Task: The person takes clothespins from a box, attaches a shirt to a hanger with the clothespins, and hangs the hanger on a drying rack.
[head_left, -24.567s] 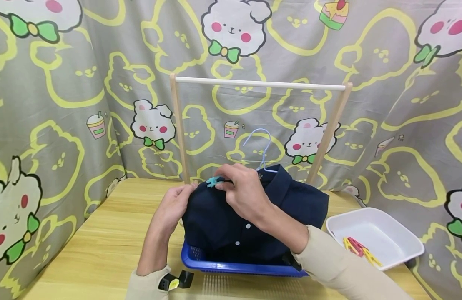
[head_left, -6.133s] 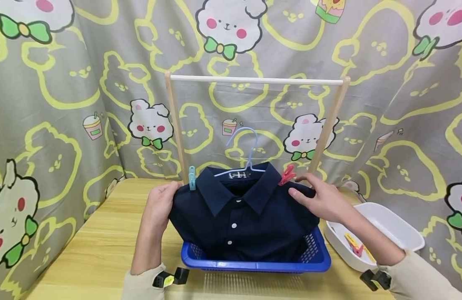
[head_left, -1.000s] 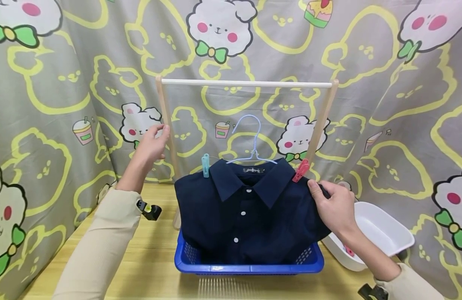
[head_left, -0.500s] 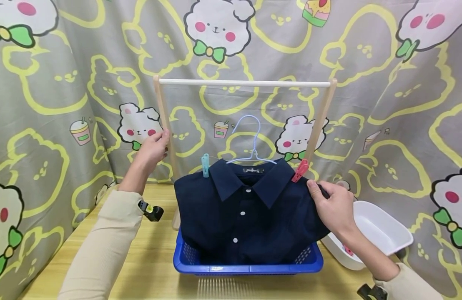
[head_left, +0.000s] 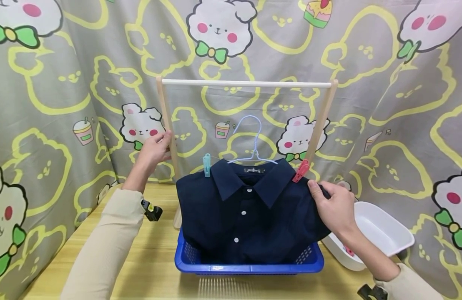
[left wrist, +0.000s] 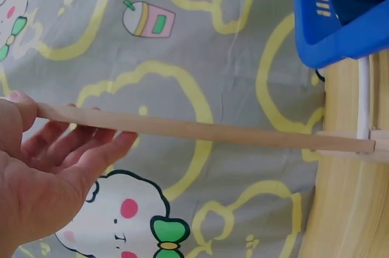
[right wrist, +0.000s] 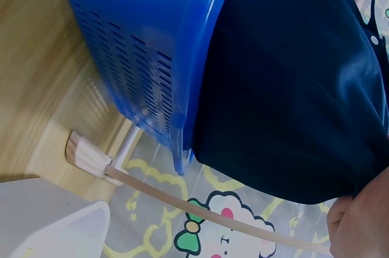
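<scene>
A navy shirt (head_left: 268, 225) on a light-blue hanger (head_left: 255, 146) stands up out of the blue basket (head_left: 249, 266). A teal clip (head_left: 207, 165) and a red clip (head_left: 301, 171) sit on its two shoulders. My left hand (head_left: 153, 148) holds the rack's left post (head_left: 170, 139); in the left wrist view the left hand (left wrist: 48, 167) has its thumb in front of the post (left wrist: 213, 132) and its fingers behind. My right hand (head_left: 336, 206) pinches the shirt's shoulder at the right; its fingertips are partly hidden by cloth in the right wrist view.
The rack's white bar (head_left: 246, 83) runs above the hanger hook, which hangs on nothing. A white tray (head_left: 385, 225) with a red clip (head_left: 349, 251) stands on the wooden table (head_left: 148, 250) at the right. Patterned cloth surrounds the table.
Since the oldest frame, the teal clip has left my right hand and a red clip is on the other shoulder. My left hand has moved from the shirt to the post; my right hand grips the shoulder.
</scene>
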### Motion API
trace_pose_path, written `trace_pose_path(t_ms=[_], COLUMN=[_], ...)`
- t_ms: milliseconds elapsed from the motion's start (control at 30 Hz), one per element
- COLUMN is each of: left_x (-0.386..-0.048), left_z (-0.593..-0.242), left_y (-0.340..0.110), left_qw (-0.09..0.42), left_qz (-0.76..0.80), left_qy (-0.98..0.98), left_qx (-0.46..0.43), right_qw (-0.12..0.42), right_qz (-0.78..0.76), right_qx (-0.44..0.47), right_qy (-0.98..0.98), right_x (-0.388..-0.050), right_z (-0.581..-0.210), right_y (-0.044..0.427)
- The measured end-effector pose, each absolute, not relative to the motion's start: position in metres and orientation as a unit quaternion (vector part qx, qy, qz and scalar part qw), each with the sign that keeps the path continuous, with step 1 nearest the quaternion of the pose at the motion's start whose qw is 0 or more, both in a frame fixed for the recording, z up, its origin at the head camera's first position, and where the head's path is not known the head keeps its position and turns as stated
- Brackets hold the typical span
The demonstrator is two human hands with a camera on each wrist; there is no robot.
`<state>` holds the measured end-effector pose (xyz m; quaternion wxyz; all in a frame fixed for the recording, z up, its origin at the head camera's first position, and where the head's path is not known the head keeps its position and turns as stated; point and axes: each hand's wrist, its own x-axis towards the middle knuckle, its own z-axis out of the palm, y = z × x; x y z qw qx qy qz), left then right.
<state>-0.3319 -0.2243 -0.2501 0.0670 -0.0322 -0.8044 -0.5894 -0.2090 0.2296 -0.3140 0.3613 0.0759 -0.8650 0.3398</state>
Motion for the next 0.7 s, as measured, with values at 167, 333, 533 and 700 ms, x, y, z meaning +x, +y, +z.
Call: trace_pose_path(t_ms=[167,333,533,700], left_x=[-0.3344,-0.3361,-0.3376,-0.3383], left_z=[-0.2516,-0.2516,-0.2524,-0.2522], left_y=[-0.227,-0.2277,-0.2303,-0.2315], left_qw=[0.077,0.078,0.077,0.076], left_qz=[-0.567,-0.556,-0.546,-0.542], left_qy=[-0.819,-0.826,-0.833,-0.835], left_qx=[-0.036,-0.047,-0.049,-0.056], right_qw=[0.361,0.371,0.371,0.37], right_qz=[0.339,0.336,0.337,0.339], right_qx=[0.075,0.076,0.081,0.078], right_qy=[-0.866,-0.862,-0.862,-0.862], right_x=[-0.2087,-0.2097,-0.2101,-0.2102], right_z=[-0.314,-0.3137,-0.3131,-0.3126], right_y=[0.2292,0.229,0.2287,0.2291])
